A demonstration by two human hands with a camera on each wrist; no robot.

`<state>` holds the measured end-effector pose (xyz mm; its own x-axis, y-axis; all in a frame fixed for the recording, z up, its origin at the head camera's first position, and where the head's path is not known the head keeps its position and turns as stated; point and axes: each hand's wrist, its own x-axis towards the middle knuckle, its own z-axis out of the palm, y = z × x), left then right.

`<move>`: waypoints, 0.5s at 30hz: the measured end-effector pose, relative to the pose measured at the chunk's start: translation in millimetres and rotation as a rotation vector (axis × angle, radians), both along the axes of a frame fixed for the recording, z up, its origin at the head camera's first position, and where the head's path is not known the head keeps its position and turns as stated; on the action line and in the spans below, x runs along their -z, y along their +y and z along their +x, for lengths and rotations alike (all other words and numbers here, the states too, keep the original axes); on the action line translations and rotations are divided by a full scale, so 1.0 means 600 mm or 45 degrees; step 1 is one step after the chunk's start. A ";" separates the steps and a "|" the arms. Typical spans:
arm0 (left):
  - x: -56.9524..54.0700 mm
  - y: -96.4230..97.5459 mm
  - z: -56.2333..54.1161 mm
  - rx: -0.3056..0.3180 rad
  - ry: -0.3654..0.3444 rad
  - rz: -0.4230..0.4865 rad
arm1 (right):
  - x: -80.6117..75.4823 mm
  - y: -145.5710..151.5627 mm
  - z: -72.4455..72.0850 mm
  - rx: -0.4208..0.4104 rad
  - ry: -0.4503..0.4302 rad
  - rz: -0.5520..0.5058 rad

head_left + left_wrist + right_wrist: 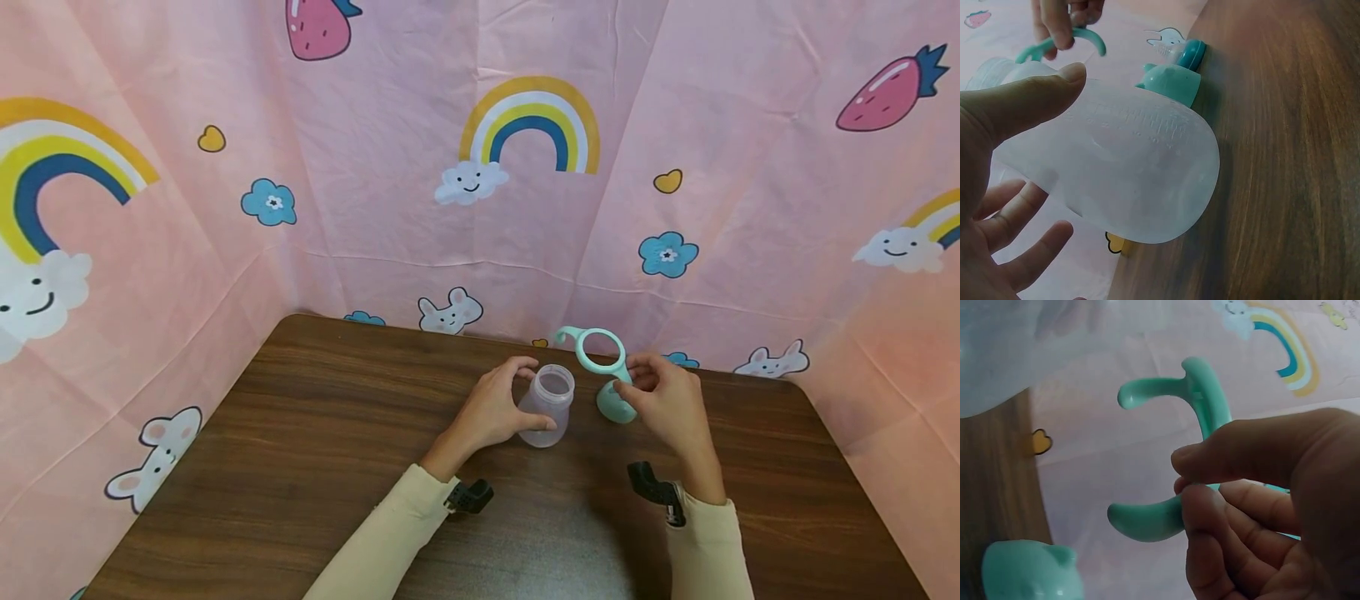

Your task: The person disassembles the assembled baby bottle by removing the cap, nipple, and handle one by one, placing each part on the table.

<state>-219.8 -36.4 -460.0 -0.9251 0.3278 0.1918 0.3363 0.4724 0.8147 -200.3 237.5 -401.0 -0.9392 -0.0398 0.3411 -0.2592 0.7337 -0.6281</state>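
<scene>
A translucent baby bottle (551, 408) with an uncovered neck stands upright on the table. My left hand (491, 404) holds it from the left, thumb across the near side and fingers curved round behind. In the left wrist view the thumb lies on the bottle (1147, 162), with some fingers spread below. To the right, my right hand (667, 404) pinches a mint-green bottle handle (601, 350), a ring with curved grips, raised above the table. Close to that hand stands a mint-green cap (615, 404) with small ear shapes. The right wrist view shows thumb and fingertips on the handle (1147, 519).
Behind the cap (1175, 84) in the left wrist view, a teal collar with a clear top (1191, 55) stands on the table. The dark wooden table (337, 433) meets a pink printed cloth (375, 167) at its back and sides.
</scene>
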 end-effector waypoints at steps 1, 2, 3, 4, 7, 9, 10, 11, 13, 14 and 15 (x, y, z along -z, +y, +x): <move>0.000 0.000 0.000 0.000 -0.007 0.002 | 0.004 0.000 -0.002 -0.002 -0.014 -0.003; 0.000 0.000 0.000 -0.001 -0.012 0.002 | 0.008 -0.001 -0.004 -0.003 -0.028 -0.011; -0.001 0.000 0.000 -0.002 -0.016 -0.001 | 0.011 -0.002 -0.005 -0.004 -0.037 -0.012; -0.001 0.000 0.000 -0.002 -0.013 -0.002 | 0.015 -0.003 -0.007 -0.004 -0.044 -0.015; -0.001 0.001 0.000 -0.002 -0.005 -0.003 | 0.024 -0.006 -0.012 0.001 -0.074 -0.012; -0.002 0.001 0.000 -0.001 -0.001 -0.003 | 0.028 -0.009 -0.015 0.008 -0.097 -0.007; -0.002 0.001 0.000 -0.001 0.001 0.000 | 0.031 -0.010 -0.017 0.010 -0.110 -0.008; -0.002 0.001 0.000 -0.001 0.001 0.002 | 0.033 -0.011 -0.018 0.011 -0.122 -0.006; -0.002 0.001 0.000 -0.002 0.005 -0.001 | 0.037 -0.012 -0.021 0.012 -0.137 -0.004; -0.002 0.001 0.000 -0.003 0.005 -0.003 | 0.039 -0.013 -0.023 0.012 -0.140 -0.004; -0.002 0.001 -0.001 -0.003 0.007 -0.004 | 0.042 -0.013 -0.024 0.012 -0.140 -0.001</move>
<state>-220.3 -35.7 -459.0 -0.9250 0.3259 0.1955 0.3392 0.4760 0.8114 -214.7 229.5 -425.9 -0.9713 -0.0303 0.2359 -0.1815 0.7352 -0.6531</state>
